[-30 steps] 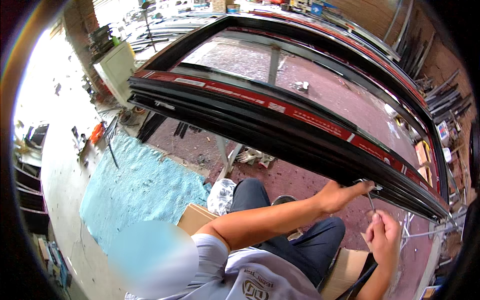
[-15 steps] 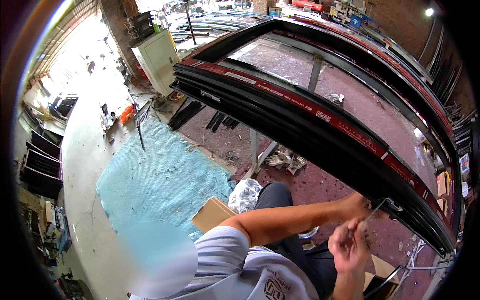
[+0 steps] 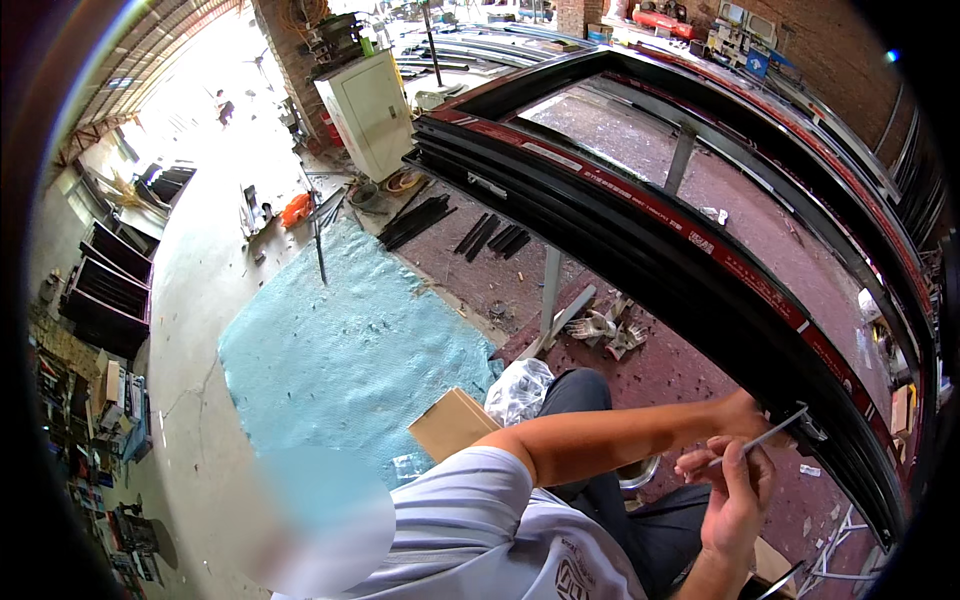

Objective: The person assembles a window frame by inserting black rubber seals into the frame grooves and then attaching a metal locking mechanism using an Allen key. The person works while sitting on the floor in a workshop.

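Observation:
A large black window or door frame (image 3: 620, 270) with red printed film strips slants across the right half of the view. Close to its near lower end, a small silvery metal fitting (image 3: 812, 428) sits on the black edge. My right hand (image 3: 738, 490) is closed around a thin metal rod-like tool (image 3: 770, 435), pinched between thumb and fingers. The rod's far tip reaches the fitting, though whether it is seated in it I cannot tell. My left hand (image 3: 738, 412) is against the frame's near edge beside the fitting, its fingers mostly hidden.
Grey legs (image 3: 551, 290) stand beneath the frame, with work gloves (image 3: 605, 330) on the floor beside them. A light blue sheet (image 3: 340, 350) covers the floor to the left. A cardboard piece (image 3: 452, 425) and clear plastic bag (image 3: 520, 390) lie by my knee. A pale cabinet (image 3: 368, 115) stands beyond.
The whole view has shifted, so the frame appears farther right and lower. My right hand has turned, showing more of the rod. My left hand stays at the frame's edge.

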`<action>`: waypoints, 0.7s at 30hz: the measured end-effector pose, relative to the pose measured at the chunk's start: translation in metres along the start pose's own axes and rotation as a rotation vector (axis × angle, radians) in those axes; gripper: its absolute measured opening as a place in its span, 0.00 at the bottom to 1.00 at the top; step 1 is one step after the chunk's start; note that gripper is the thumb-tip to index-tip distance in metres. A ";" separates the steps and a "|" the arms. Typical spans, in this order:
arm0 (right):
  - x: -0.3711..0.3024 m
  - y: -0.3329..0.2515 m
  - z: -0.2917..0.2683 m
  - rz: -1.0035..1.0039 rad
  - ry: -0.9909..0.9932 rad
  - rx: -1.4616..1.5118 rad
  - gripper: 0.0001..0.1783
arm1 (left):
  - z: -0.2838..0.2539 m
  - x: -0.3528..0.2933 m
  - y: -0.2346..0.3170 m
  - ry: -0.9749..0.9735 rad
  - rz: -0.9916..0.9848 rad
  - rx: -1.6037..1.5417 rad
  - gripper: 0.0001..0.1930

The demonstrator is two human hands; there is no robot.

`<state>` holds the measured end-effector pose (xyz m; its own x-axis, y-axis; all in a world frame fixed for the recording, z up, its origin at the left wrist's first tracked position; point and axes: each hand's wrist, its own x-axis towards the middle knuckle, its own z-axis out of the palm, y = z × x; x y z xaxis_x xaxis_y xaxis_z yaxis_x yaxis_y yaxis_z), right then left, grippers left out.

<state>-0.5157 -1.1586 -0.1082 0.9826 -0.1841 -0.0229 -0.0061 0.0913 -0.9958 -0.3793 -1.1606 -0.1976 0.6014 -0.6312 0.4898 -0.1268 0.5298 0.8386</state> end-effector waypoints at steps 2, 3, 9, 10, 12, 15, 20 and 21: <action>-0.008 -0.002 -0.019 -0.078 -0.032 -0.196 0.18 | 0.002 0.003 -0.002 -0.013 -0.081 -0.040 0.25; -0.011 -0.002 -0.029 -0.133 -0.031 -0.328 0.20 | 0.000 0.002 0.000 -0.010 -0.122 -0.052 0.25; -0.033 -0.021 -0.094 -0.149 0.100 -0.691 0.23 | -0.001 0.007 0.006 -0.100 -0.111 -0.031 0.20; -0.032 -0.014 -0.111 -0.260 0.110 -0.685 0.22 | -0.002 0.007 0.006 -0.183 -0.147 0.008 0.18; -0.030 -0.026 -0.124 -0.271 0.209 -0.875 0.18 | -0.013 0.006 0.001 -0.201 0.002 0.256 0.17; -0.013 -0.046 -0.132 -0.463 0.129 -1.092 0.17 | -0.012 0.001 0.017 -0.116 -0.131 0.121 0.17; -0.009 -0.059 -0.141 -0.491 0.108 -1.159 0.20 | -0.005 0.006 0.012 -0.119 -0.050 0.244 0.19; -0.007 -0.058 -0.141 -0.516 0.099 -1.171 0.20 | -0.005 0.007 0.010 -0.126 -0.044 0.239 0.19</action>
<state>-0.5486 -1.3009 -0.0627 0.9025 -0.0166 0.4304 0.1613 -0.9135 -0.3736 -0.3724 -1.1571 -0.1873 0.5092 -0.7244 0.4647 -0.2943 0.3608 0.8850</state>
